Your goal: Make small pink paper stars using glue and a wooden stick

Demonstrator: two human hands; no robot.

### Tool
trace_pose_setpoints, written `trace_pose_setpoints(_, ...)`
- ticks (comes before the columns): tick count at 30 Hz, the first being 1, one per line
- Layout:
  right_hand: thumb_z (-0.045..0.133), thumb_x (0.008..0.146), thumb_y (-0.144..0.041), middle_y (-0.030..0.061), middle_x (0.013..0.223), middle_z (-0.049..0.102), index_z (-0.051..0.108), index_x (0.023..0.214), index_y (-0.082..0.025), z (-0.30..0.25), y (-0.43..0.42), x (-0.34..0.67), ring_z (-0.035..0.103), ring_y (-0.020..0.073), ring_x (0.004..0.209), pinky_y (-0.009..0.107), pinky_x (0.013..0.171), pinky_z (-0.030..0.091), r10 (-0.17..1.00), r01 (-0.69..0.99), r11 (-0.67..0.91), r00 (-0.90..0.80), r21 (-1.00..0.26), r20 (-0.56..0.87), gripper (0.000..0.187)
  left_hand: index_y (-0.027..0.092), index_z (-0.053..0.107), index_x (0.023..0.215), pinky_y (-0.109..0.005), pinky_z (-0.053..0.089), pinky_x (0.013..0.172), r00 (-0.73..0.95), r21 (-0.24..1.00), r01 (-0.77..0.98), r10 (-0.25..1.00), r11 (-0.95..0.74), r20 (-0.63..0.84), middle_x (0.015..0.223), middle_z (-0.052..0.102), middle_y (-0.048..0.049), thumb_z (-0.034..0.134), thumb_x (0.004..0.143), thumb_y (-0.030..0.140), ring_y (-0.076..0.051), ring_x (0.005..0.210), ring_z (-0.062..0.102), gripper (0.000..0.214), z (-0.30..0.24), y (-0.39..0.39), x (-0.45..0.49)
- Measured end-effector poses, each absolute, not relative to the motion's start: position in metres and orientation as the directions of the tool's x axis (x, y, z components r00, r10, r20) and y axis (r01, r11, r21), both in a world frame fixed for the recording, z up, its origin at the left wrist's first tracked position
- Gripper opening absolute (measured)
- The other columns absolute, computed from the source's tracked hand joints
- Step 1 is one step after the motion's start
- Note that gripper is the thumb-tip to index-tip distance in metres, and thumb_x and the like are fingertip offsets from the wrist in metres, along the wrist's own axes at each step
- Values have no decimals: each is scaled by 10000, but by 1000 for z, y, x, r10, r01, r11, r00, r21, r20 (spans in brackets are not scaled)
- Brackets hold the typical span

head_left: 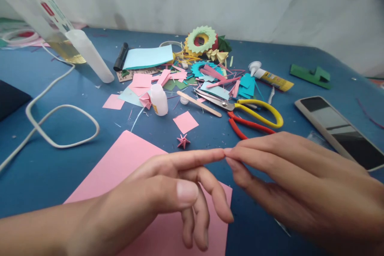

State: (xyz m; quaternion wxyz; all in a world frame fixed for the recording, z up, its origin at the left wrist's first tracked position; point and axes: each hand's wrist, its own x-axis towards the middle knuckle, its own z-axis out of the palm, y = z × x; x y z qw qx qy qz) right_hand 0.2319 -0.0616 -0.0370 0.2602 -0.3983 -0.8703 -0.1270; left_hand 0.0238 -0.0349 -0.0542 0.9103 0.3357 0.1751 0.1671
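Observation:
My left hand [159, 196] hovers over a large pink paper sheet [129, 156], index finger stretched out, the other fingers loosely bent, holding nothing visible. My right hand [288, 180] has its fingers close together and its thumb near the index fingertip, in a pinch. The fingertips of both hands meet; anything tiny between them cannot be made out. Just beyond my left index finger sits a small folded pink paper star [183, 141]. Behind it lies a pink paper square [186, 122].
A white glue bottle [159, 100], wooden stick [199, 104], scissors [258, 112] and paper scraps [177, 76] lie beyond my hands. At right are a phone [342, 132] and yellow tube [276, 80]. A white cable [64, 144] loops left, near a large bottle [45, 20].

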Motion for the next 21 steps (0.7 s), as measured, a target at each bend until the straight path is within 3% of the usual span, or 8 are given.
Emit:
trace_pose_setpoints(5,519,865,-200,32,690,700,645,822,-171,-41,-64,228,643,145,633,257,598,510,649,768,640,-559,27,516,137,277,492,1278,-241,425,683,904,684,-176,391,708,-173,922,587,-25,576,808,372,-91,660,533,486,-56,-37,21)
trace_pose_setpoints(14,553,818,-130,25,718,700,625,802,-172,-45,-66,225,643,154,674,276,636,500,648,800,600,-488,2,585,85,268,455,1311,-258,438,707,910,663,-182,380,726,-166,924,589,-34,575,812,349,-106,694,546,520,-56,-38,22)
trace_pose_setpoints(21,562,804,-147,32,645,680,617,757,-163,-39,-63,227,632,150,581,270,535,486,605,782,617,-545,91,581,74,266,453,1312,-239,435,733,911,676,-195,386,710,-143,942,590,-26,564,831,378,-93,714,543,506,-62,-39,20)
